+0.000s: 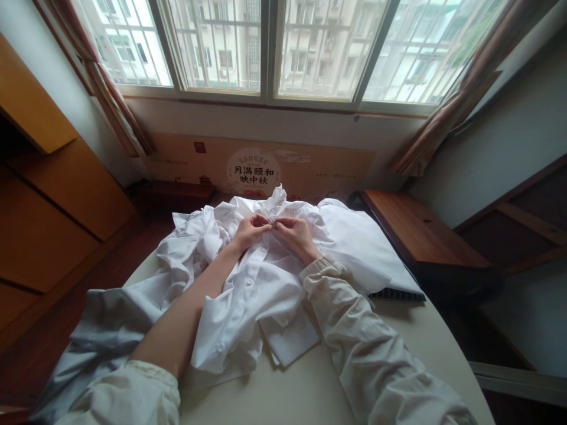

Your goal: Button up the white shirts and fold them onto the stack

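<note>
A white buttoned shirt point(252, 295) lies rumpled over a pale round table point(305, 395), its button strip running toward me. Near the collar, my left hand point(251, 230) pinches the shirt's fabric between thumb and fingers. My right hand point(297, 235) pinches the same spot from the other side, and the fingertips of both hands nearly touch. Whether a button is between them is too small to tell. One sleeve end with a cuff point(292, 339) rests flat on the table below the hands.
More white cloth point(363, 248) lies at the table's right, over a dark striped item point(398, 294). Grey-white fabric point(110, 324) hangs off the left edge. Beyond are a printed cardboard panel point(310, 165), a wooden bench point(420, 230), orange cabinets point(48, 224) and windows.
</note>
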### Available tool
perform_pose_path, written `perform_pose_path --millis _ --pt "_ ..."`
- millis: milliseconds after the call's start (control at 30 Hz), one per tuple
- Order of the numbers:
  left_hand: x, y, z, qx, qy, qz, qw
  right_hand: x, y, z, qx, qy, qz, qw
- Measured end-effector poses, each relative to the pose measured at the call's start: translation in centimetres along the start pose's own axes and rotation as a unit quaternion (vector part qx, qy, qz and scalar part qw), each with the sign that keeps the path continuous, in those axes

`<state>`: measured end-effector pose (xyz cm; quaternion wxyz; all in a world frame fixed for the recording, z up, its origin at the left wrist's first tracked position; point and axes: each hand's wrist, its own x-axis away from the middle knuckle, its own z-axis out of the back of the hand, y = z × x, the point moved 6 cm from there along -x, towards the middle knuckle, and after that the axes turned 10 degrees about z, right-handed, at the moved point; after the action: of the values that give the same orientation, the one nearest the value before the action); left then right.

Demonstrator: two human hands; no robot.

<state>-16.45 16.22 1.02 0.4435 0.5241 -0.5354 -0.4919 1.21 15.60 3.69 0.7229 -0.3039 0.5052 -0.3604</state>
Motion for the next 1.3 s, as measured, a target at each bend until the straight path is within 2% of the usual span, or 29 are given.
perform_pose_path --millis 500,733,933,1033,1133,1200,1300 --pt "-0.2 -0.5 0.4 0.010 0.015 0.023 1.000 0.5 0.5 -0.4 -0.075 0.047 -0.072 0.993" --pt "0.0 0.0 0.1 0.006 0.004 -0.008 1.000 0.7 0.5 -0.7 -0.177 0.043 -0.172 0.968" --pt "0.2 0.3 -0.3 0.033 -0.022 -0.006 0.999 0.4 0.9 -1.1 -0.195 0.047 -0.178 0.963" --pt "0.4 0.6 -0.3 0.038 -0.008 -0.005 0.999 0.1 0.2 -1.2 -0.144 0.009 -0.133 0.981" --pt "0.6 0.9 -0.2 0.088 0.018 0.010 0.996 -0.3 -1.9 -0.8 -0.039 -0.068 -0.054 0.995" --pt "0.8 1.0 0.0 0.130 0.039 0.028 0.990 -0.2 -3.4 -0.3 0.061 -0.137 -0.025 0.988" --pt "0.7 1.0 0.3 0.178 0.065 0.052 0.981 0.1 -5.2 1.0 0.206 -0.226 -0.024 0.952"
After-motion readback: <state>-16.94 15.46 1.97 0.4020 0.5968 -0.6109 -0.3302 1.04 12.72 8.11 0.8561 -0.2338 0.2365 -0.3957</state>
